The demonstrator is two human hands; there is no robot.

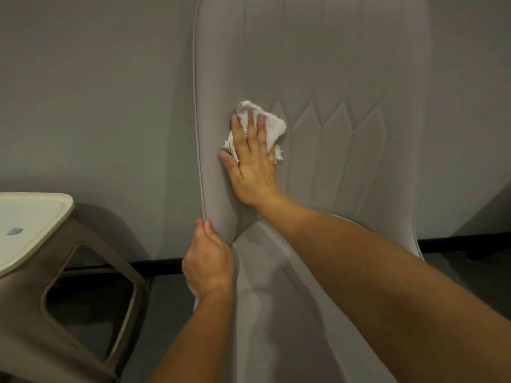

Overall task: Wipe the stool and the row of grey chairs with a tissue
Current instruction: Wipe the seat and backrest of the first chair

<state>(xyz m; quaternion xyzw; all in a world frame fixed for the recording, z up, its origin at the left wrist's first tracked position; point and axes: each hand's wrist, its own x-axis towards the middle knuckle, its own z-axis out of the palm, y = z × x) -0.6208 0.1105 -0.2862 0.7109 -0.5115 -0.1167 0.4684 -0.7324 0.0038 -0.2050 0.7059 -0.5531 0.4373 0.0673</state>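
Note:
A grey upholstered chair (pixel 318 64) with a tall stitched backrest fills the middle of the view. My right hand (pixel 253 164) lies flat on the left part of the backrest and presses a crumpled white tissue (pixel 272 125) against it. My left hand (pixel 207 261) grips the chair's left edge where the backrest meets the seat. A plastic stool (pixel 36 217) with a cream top and brown legs stands at the lower left, apart from both hands.
A plain grey wall (pixel 96 92) rises behind the chair, with a black skirting strip (pixel 154 265) along the grey floor. A small blue mark (pixel 14 231) shows on the stool's top. Part of another dark shape is at the right edge.

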